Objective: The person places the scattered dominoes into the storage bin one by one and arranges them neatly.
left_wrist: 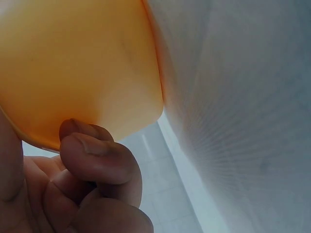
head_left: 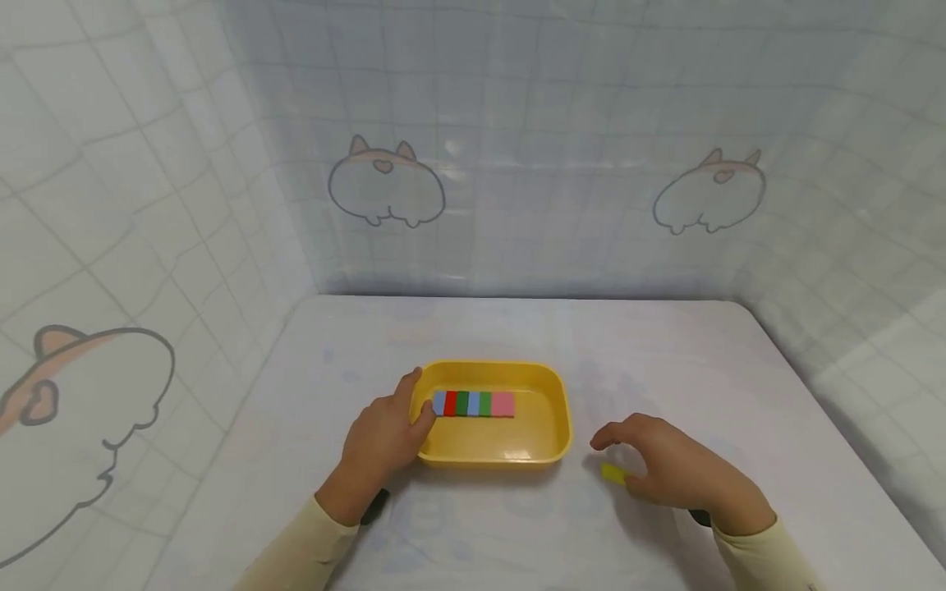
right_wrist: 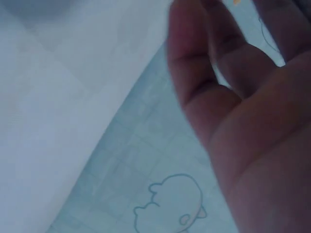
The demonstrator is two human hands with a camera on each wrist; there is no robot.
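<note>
A yellow tray (head_left: pixel 491 457) stands on the table. My left hand (head_left: pixel 384 435) grips its left rim, the thumb over the inside and the other fingers along the outer wall. From the left wrist, curled fingers (left_wrist: pixel 99 162) show against the tray's side (left_wrist: pixel 82 68). Inside the tray lies a row of small flat coloured blocks (head_left: pixel 473 404) in light blue, red, green and pink. My right hand (head_left: pixel 668 464) hovers right of the tray with fingers loosely bent and parted. A small yellow-green block (head_left: pixel 613 474) lies beneath it, partly hidden by the thumb.
A pale cloth covers the table (head_left: pixel 517 533). Grid-patterned curtains with cartoon animal drawings (head_left: pixel 387 185) surround it at the back and both sides. The table's back edge runs well behind the tray.
</note>
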